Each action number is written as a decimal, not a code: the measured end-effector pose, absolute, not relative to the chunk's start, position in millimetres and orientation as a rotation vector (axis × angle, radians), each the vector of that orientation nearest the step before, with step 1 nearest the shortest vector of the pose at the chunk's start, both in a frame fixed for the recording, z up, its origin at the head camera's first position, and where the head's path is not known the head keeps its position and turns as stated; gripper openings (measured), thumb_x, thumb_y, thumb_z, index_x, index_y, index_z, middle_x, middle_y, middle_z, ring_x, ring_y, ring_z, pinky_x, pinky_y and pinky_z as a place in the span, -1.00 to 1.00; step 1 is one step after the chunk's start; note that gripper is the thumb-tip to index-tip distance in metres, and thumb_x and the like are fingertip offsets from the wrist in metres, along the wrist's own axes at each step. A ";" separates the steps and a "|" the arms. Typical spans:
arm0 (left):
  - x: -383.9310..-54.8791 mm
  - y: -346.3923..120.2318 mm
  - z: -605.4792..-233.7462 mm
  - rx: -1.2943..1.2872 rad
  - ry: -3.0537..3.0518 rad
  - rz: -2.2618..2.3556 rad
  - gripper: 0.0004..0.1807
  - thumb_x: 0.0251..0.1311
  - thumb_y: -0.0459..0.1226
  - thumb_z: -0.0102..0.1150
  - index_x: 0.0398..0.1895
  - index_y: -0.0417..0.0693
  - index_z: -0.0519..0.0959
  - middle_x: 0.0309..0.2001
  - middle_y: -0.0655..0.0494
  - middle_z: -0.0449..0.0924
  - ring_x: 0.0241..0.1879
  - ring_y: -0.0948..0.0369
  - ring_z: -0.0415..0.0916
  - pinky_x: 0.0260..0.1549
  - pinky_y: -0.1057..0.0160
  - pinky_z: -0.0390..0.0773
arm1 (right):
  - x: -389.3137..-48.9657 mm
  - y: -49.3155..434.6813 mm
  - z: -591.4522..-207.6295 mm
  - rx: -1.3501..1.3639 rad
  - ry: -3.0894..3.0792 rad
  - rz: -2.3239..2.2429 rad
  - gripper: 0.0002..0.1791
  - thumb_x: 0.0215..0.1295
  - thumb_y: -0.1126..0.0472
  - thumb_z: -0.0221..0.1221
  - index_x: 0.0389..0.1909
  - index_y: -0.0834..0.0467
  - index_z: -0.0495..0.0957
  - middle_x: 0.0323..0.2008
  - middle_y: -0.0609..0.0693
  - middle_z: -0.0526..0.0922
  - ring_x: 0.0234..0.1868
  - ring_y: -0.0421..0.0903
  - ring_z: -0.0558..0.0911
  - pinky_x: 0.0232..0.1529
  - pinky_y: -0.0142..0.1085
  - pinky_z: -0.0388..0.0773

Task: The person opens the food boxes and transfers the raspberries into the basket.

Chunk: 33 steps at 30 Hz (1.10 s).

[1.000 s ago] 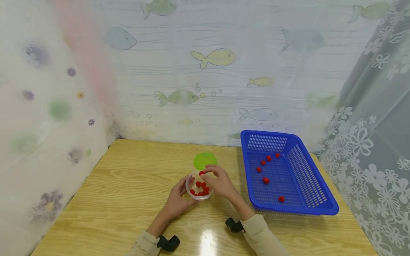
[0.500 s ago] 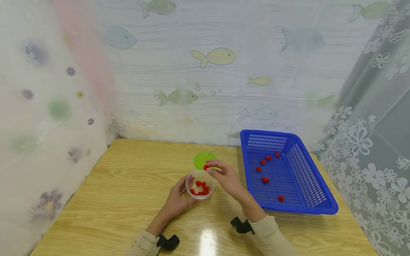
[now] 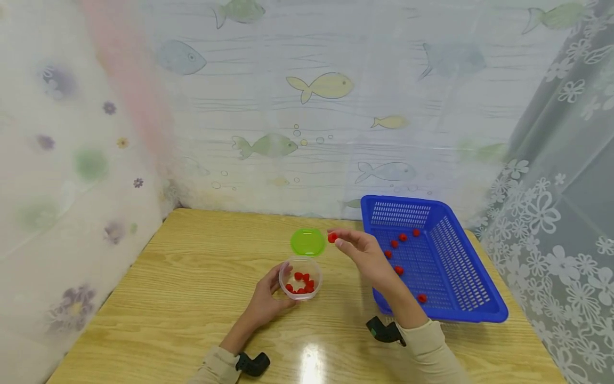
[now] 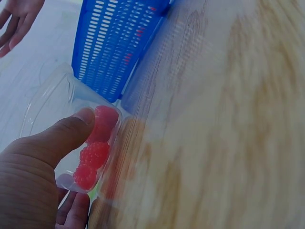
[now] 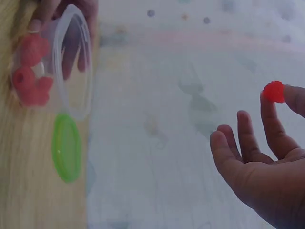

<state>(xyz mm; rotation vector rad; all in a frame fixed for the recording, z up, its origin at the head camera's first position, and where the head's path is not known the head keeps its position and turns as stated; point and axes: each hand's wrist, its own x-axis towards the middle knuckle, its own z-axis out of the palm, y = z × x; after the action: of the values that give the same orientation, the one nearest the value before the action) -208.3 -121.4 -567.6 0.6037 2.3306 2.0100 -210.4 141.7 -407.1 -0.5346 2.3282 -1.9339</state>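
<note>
Leftmost, the person's left hand (image 3: pixel 266 301), in a beige sleeve (image 3: pixel 217 365), wraps thumb and fingers around the side of a clear, round plastic container (image 3: pixel 309 265), about midway between the left and right edges of the pale wooden table (image 3: pixel 192 266). Its uncovered mouth faces up, and a cluster of red, bumpy raspberries (image 3: pixel 310 284) lies at the bottom. Just beyond it, near the table's far edge, a flat, round, bright green lid (image 3: pixel 308 242) rests on the wood. Slightly right of the lid, a single red raspberry (image 3: pixel 332 237) is up in the air, pinched between thumb and index finger of the right hand (image 3: pixel 366 258); that hand's other fingers stand apart from the fruit. Behind the right hand, a deep blue, rectangular plastic basket with slotted walls (image 3: pixel 484 285) fills the far right corner, reaching along the right edge, with six red raspberries (image 3: pixel 422 298) scattered over its floor.
</note>
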 end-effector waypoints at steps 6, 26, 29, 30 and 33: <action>-209.4 -120.6 -568.0 0.593 2.335 2.017 -0.01 -0.07 -0.50 0.56 0.49 -0.17 0.30 0.40 -0.22 0.40 0.39 -0.11 0.39 0.31 0.03 0.46 | -211.2 168.8 -395.1 -0.484 2.361 -2.018 -0.59 0.56 0.18 0.09 0.21 0.41 0.50 0.03 -0.20 0.66 0.15 -0.19 0.54 0.22 -0.45 0.47; -209.1 -121.2 -567.9 0.592 2.324 2.015 -0.02 -0.05 -0.50 0.54 0.50 -0.20 0.28 0.40 -0.25 0.39 0.40 -0.14 0.37 0.31 0.03 0.47 | -223.9 267.9 -385.1 -0.560 2.146 -2.214 -0.73 0.61 0.26 -0.02 0.13 0.11 0.60 0.06 -0.16 0.66 0.14 -0.32 0.61 0.17 -0.47 0.58; -209.4 -121.4 -570.0 0.594 2.332 2.010 -0.02 -0.05 -0.49 0.54 0.50 -0.19 0.28 0.40 -0.23 0.40 0.39 -0.13 0.37 0.30 0.10 0.49 | -227.7 284.6 -384.8 -0.628 2.006 -2.289 -0.68 0.62 0.30 -0.08 0.12 0.11 0.63 0.07 -0.13 0.68 0.16 -0.27 0.62 0.19 -0.44 0.58; -209.5 -121.3 -570.5 0.595 2.336 2.010 -0.02 -0.05 -0.49 0.54 0.50 -0.19 0.28 0.40 -0.22 0.40 0.39 -0.13 0.38 0.29 0.14 0.50 | -228.6 289.6 -384.4 -0.641 1.983 -2.300 -0.67 0.62 0.31 -0.09 0.12 0.11 0.63 0.07 -0.14 0.68 0.16 -0.27 0.62 0.20 -0.44 0.58; -209.3 -120.9 -570.3 0.597 2.342 2.008 -0.03 -0.05 -0.48 0.55 0.50 -0.18 0.29 0.39 -0.21 0.41 0.39 -0.12 0.38 0.28 0.24 0.51 | -231.4 301.0 -383.0 -0.635 1.952 -2.323 -0.66 0.62 0.32 -0.10 0.11 0.13 0.64 0.07 -0.14 0.68 0.16 -0.26 0.63 0.20 -0.44 0.57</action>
<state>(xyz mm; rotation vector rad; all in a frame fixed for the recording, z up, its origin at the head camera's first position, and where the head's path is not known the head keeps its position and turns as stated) -209.3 -120.9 -570.3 0.5971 2.3416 2.0084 -231.4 301.0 -383.0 -0.6348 1.9518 -2.3235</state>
